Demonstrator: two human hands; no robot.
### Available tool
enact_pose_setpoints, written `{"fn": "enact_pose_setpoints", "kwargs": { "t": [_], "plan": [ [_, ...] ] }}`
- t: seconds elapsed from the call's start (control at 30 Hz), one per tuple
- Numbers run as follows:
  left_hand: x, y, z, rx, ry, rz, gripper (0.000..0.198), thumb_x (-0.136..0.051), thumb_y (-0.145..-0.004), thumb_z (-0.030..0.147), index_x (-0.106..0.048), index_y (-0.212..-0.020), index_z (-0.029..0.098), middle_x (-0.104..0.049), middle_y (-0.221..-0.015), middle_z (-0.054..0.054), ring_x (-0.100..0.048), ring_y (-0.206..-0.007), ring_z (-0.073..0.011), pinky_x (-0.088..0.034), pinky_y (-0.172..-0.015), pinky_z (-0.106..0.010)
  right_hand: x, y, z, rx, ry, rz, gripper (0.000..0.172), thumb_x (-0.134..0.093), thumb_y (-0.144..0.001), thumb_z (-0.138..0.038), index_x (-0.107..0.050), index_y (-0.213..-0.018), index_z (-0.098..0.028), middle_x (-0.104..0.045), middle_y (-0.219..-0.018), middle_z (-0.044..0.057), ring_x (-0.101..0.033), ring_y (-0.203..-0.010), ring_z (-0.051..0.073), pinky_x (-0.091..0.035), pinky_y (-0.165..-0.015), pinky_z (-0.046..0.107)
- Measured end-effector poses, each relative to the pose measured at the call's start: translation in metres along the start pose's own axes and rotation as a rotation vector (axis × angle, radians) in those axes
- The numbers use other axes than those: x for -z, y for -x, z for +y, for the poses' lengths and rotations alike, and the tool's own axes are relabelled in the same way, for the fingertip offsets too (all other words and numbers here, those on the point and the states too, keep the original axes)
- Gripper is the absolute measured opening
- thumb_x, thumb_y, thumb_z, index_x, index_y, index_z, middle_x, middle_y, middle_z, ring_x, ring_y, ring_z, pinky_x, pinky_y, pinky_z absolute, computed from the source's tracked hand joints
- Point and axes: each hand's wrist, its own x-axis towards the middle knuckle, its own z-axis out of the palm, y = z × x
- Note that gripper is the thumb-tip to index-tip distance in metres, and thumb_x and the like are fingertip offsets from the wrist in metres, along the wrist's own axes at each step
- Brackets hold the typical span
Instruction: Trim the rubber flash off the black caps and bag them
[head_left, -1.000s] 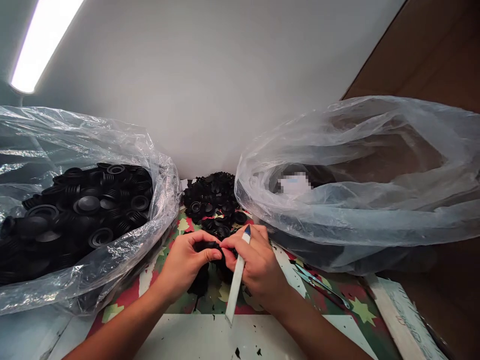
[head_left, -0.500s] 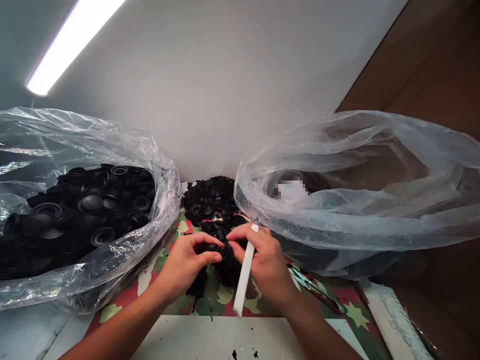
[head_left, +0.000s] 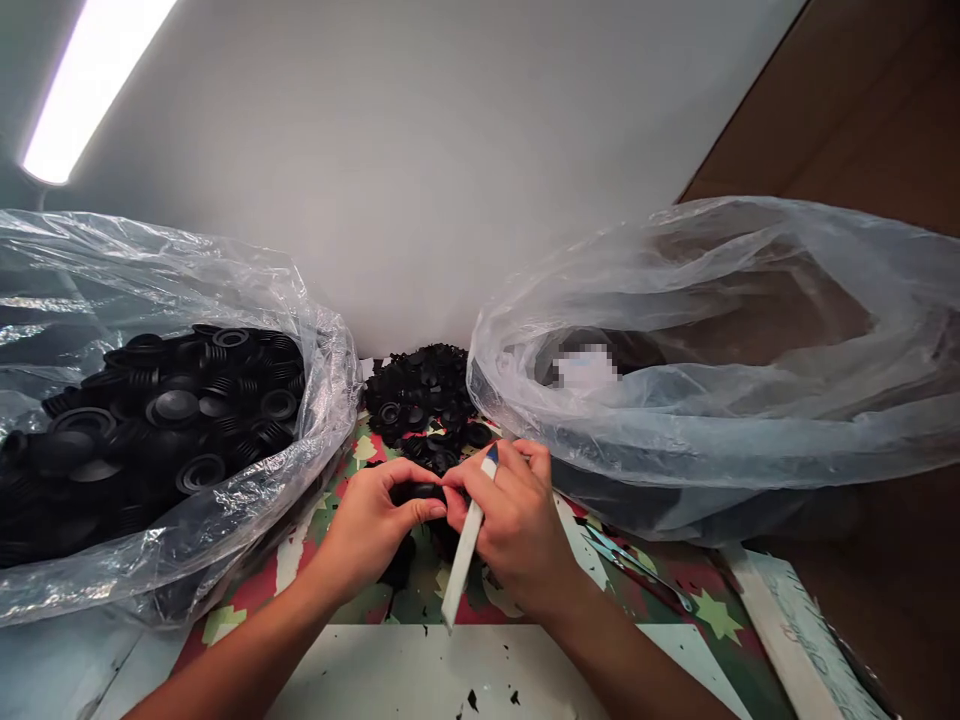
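My left hand (head_left: 366, 528) is closed, with a dark round rubber part (head_left: 417, 491) between thumb and index finger. Most of that part is hidden behind the fingers. A flat white stick (head_left: 466, 555) with a blue upper end lies across my right hand (head_left: 521, 520), held in its curled fingers and slanting down toward me. The right thumb and index fingertips meet the left fingertips at the part's edge. Just beyond both hands is a heap of black rubber pieces and scraps (head_left: 427, 385).
To the left, a clear plastic bag (head_left: 334, 380) holds many ribbed black rubber parts (head_left: 176, 408). Another clear bag (head_left: 720, 445) gapes open at right. Scissors (head_left: 637, 568) lie on the patterned cloth (head_left: 720, 612). A white board (head_left: 390, 670) in front carries black scraps.
My right hand has shifted slightly left, bringing its fingertips against the left fingertips. The white stick's lower end has swung left. The view has also shifted slightly.
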Motion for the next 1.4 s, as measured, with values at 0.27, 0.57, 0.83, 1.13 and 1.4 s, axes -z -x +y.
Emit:
{"fn": "enact_pose_setpoints", "kwargs": {
  "t": [0.27, 0.57, 0.83, 1.13, 1.4],
  "plan": [
    [0.006, 0.001, -0.008, 0.027, 0.218, -0.006, 0.018, -0.08, -0.069, 0.029, -0.08, -0.085, 0.019, -0.077, -0.081, -0.004, -0.065, -0.074, -0.0198, -0.048, -0.069, -0.029, 0.0, 0.0, 0.032, -0.42, -0.339, -0.079, 0.012, -0.059, -0.087, -0.014, -0.067, -0.086, -0.022, -0.07, -0.072, -0.001, -0.06, -0.065, 0.018, -0.04, -0.067, 0.031],
    [0.006, -0.002, -0.008, 0.008, 0.18, 0.041, 0.013, -0.078, -0.072, 0.031, -0.079, -0.078, 0.019, -0.07, -0.067, -0.001, -0.054, -0.056, -0.0137, -0.038, -0.052, -0.024, -0.005, 0.002, 0.005, -0.208, -0.328, -0.291, 0.032, -0.053, -0.103, -0.041, -0.054, -0.078, -0.022, -0.065, -0.074, 0.0, -0.058, -0.073, 0.019, -0.039, -0.071, 0.031],
    [0.002, -0.004, -0.007, 0.034, 0.293, 0.104, 0.019, -0.083, -0.066, 0.033, -0.075, -0.066, 0.017, -0.069, -0.064, -0.002, -0.055, -0.056, -0.0137, -0.04, -0.053, -0.023, -0.015, 0.006, 0.002, 0.168, -0.114, -0.176, 0.034, -0.04, -0.103, -0.011, -0.053, -0.073, -0.02, -0.056, -0.063, -0.001, -0.044, -0.059, 0.016, -0.03, -0.067, 0.031],
    [-0.012, -0.001, 0.0, 0.312, 0.783, 0.171, 0.049, -0.098, -0.04, 0.047, -0.07, -0.062, 0.014, -0.063, -0.054, 0.001, -0.053, -0.049, -0.0103, -0.04, -0.047, -0.02, -0.007, 0.001, -0.014, 0.266, -0.077, -0.017, 0.037, -0.039, -0.098, -0.003, -0.049, -0.067, -0.02, -0.055, -0.059, -0.002, -0.038, -0.055, 0.014, -0.029, -0.063, 0.033],
    [0.003, -0.005, 0.0, 0.16, 0.805, 0.232, 0.048, -0.098, -0.045, 0.048, -0.076, -0.07, 0.014, -0.07, -0.066, -0.001, -0.059, -0.062, -0.0123, -0.047, -0.059, -0.02, -0.014, 0.011, -0.012, 0.116, -0.158, 0.031, 0.034, -0.047, -0.093, -0.007, -0.039, -0.064, -0.023, -0.041, -0.053, -0.005, -0.03, -0.053, 0.014, -0.029, -0.062, 0.031]
  ]
}}
